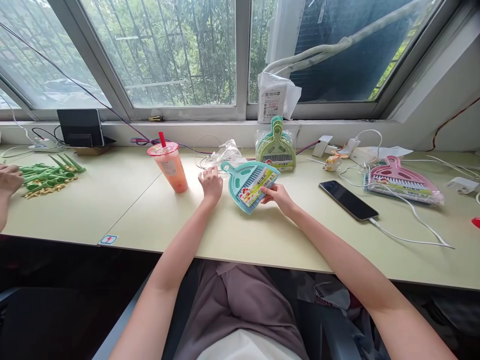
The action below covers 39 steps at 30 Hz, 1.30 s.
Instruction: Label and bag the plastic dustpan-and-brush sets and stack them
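A teal mini dustpan and brush set (249, 185) with a bright paper label lies tilted on the pale table (262, 235). My right hand (277, 195) grips its lower right edge, fingers closed on it. Just left of the dustpan's handle rests my left hand (211, 184), fingers curled, beside a clear plastic bag (225, 152); whether it holds anything I cannot make out.
An orange drink cup (170, 167) with a red straw stands left. Green dustpan sets (276, 145) lean by the window, a pink set (403, 185) lies right. A phone (348, 200) with white cable lies nearby. Green clips (47, 177) and another person's hand (9, 180) are far left.
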Each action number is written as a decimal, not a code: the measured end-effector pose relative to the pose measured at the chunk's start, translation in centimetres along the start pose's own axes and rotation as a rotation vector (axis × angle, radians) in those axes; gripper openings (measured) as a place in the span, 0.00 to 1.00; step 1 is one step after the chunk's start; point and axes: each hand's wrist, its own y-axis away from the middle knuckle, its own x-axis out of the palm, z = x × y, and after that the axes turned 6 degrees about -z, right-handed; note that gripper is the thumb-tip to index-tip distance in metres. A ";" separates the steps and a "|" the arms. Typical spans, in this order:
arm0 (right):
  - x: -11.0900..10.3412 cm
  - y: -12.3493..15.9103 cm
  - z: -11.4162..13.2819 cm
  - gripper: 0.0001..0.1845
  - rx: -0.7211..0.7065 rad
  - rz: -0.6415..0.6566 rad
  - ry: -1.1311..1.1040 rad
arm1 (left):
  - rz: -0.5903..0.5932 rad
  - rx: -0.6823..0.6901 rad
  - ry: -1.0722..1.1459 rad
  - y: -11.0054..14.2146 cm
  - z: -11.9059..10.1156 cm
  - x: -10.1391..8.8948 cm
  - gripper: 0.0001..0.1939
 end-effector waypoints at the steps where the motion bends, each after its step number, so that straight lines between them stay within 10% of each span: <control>1: 0.0 0.0 0.0 0.11 0.001 -0.012 -0.002 | -0.018 -0.017 -0.013 -0.1 0.3 0.1 0.28; 8: -0.8 -0.7 -0.8 0.08 -0.004 -0.121 -0.053 | -0.111 -0.068 0.041 -0.9 1.6 0.4 0.40; 21: 0.2 0.5 0.1 0.22 -0.062 0.068 -0.038 | -0.131 0.155 0.100 -1.0 1.7 0.8 0.42; 31: -0.4 0.1 0.2 0.12 -0.046 -0.027 -0.057 | -0.052 0.043 -0.020 -1.3 2.2 -1.2 0.34; 39: -0.3 -0.1 -0.4 0.11 0.023 -0.004 -0.042 | 0.092 0.297 -0.116 -0.8 2.9 0.4 0.29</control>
